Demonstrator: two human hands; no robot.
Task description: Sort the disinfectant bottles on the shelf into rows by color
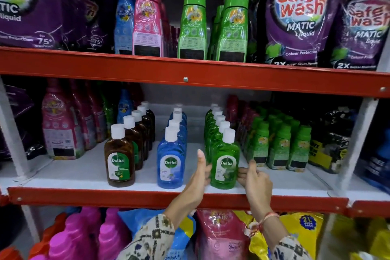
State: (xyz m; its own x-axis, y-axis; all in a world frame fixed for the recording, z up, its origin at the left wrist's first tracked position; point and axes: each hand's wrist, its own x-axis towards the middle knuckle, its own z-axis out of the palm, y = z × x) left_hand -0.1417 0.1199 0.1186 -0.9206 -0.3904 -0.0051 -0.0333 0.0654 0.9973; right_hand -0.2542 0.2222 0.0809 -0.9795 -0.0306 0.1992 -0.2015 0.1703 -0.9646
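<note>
On the middle shelf (73,173) stand three rows of white-capped disinfectant bottles running front to back. The brown row (119,159) is on the left, the blue row (171,159) in the middle, the green row (225,160) on the right. My left hand (200,172) touches the left side of the front green bottle, thumb raised. My right hand (254,177) touches its right side with the fingertips. Both hands flank the bottle, which stands upright on the shelf.
Small green bottles (278,148) crowd the shelf right of the green row, and pink bottles (61,124) stand to the left. The red shelf rail (126,196) runs in front. Tall bottles and purple pouches (295,17) fill the upper shelf; pouches and pink bottles sit below.
</note>
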